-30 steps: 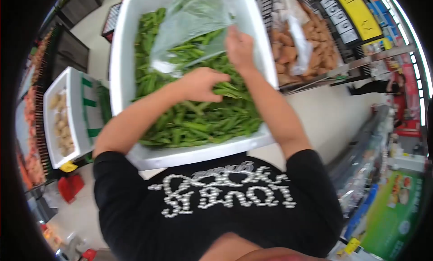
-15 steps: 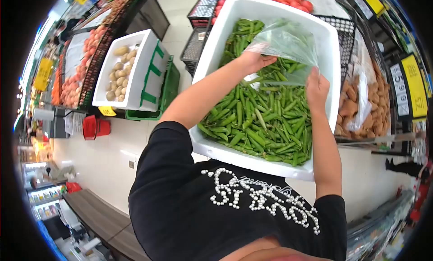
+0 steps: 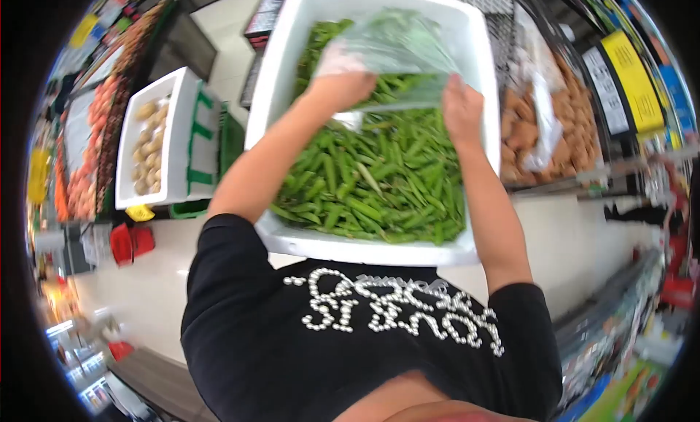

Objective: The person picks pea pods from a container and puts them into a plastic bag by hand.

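Observation:
A clear, green-tinted plastic bag is stretched above a pile of green pea pods. My left hand is closed on the bag's near-left edge, and part of it seems covered by the film. My right hand pinches the bag's right edge, near the box's right wall. The pods fill a large white foam box in front of my body. Whether any pods are inside the bag I cannot tell, since others show through it. A small white patch lies on the pods below my left hand.
To the left, a white foam box of potatoes stands by a green crate. Brown root vegetables lie on the right beside a yellow-and-black price sign. A red basket is on the floor.
The whole view has shifted, so the box and both hands appear farther left and slightly higher. My left hand has rolled, its fingers now more curled against the bag. The right hand keeps its pinch.

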Available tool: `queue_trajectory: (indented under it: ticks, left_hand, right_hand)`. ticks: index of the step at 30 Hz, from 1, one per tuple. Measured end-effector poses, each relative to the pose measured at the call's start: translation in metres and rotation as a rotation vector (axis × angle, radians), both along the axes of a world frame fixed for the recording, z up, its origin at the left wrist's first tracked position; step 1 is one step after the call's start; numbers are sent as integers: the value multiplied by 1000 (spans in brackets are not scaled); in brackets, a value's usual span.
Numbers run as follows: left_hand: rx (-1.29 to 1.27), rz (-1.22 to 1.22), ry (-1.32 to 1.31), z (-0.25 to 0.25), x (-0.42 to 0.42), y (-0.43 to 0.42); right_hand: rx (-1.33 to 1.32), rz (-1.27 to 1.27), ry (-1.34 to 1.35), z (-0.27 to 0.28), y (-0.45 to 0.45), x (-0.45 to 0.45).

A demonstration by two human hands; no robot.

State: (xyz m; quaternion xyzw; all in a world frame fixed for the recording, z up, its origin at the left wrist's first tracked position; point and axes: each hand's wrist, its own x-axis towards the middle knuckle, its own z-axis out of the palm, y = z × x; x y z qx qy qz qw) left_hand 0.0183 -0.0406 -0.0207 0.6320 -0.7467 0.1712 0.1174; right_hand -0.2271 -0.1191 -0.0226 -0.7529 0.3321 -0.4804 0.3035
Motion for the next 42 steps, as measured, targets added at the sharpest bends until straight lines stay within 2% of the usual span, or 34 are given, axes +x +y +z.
queue_trajectory:
  ticks: [2, 3, 6, 7, 10, 11, 15, 18, 22, 30, 36, 39, 42]
  left_hand:
    - [363, 162, 430, 30, -23, 17]
    - [368, 22, 437, 41, -25, 24]
    - [418, -311, 407, 30, -30, 29]
    - [518, -260, 435, 32, -33, 33]
    - [643, -67, 280, 37, -27, 41]
    - [606, -23, 208, 29, -18, 36]
    - [510, 92, 228, 37, 3, 33]
    - [419, 27, 205, 18, 19, 32]
    - [544, 38, 173, 14, 20, 30]
    - [616, 114, 148, 25, 7, 35]
    - [464, 111, 166, 19, 9, 31]
    - [291, 38, 237, 21, 7, 30]
    - [152, -51, 422, 31, 0, 30]
  right_hand:
    - [68, 20, -100, 6, 6, 2]
    - [94, 29, -117, 9, 10, 0]
    - [139, 80, -159, 12, 10, 2]
    - [147, 86, -157, 10, 8, 1]
    - [160, 97, -139, 8, 5, 0]
    - [164, 99, -131, 8, 5, 0]
    - [163, 133, -177, 5, 5, 4]
    - [145, 134, -164, 4, 8, 7]
    - [162, 129, -154, 6, 10, 7]
    - [160, 158, -157, 3, 7, 3]
    - [152, 124, -145, 8, 11, 4]
    - [154, 124, -150, 7, 10, 4]
    - [171, 129, -173, 7, 10, 3]
